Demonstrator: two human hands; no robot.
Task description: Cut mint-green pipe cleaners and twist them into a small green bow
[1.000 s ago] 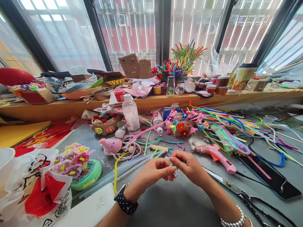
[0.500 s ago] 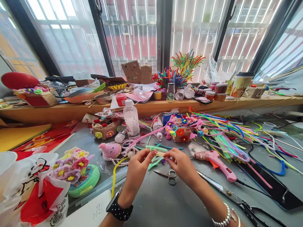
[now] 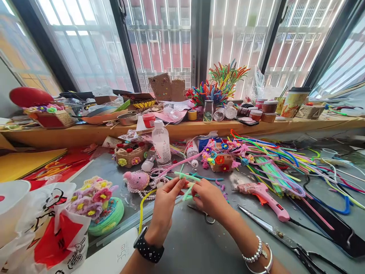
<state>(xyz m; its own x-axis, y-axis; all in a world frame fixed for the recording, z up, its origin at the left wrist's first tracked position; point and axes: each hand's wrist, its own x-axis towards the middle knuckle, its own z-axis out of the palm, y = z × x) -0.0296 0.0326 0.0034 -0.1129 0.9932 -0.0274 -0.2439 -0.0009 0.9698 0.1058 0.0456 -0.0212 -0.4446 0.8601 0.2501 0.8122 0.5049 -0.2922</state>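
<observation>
My left hand (image 3: 168, 198) pinches a light-green pipe cleaner (image 3: 186, 176) between thumb and fingertips. My right hand (image 3: 209, 198) closes on the same green piece from the other side, its fingers curled and partly hidden. Green ends stick out above and below the fingertips; a small pale piece between the hands is hard to make out. Small scissors (image 3: 209, 219) lie on the table just under my right hand, partly covered by it. Left of my hands sit a pink crocheted figure (image 3: 137, 179) and a string of pearl beads (image 3: 142, 194).
A pink glue gun (image 3: 265, 196) and large scissors (image 3: 273, 230) lie at the right, before a heap of pipe cleaners (image 3: 268, 171). A bottle (image 3: 161, 144) and flower-trimmed baskets (image 3: 129, 156) stand behind. At left are a flower cake (image 3: 107, 217) and a plastic bag (image 3: 57, 243).
My right hand has moved left, closer to my left hand, and now covers more of the small scissors. The view has shifted slightly, and purple bits show beyond my right hand.
</observation>
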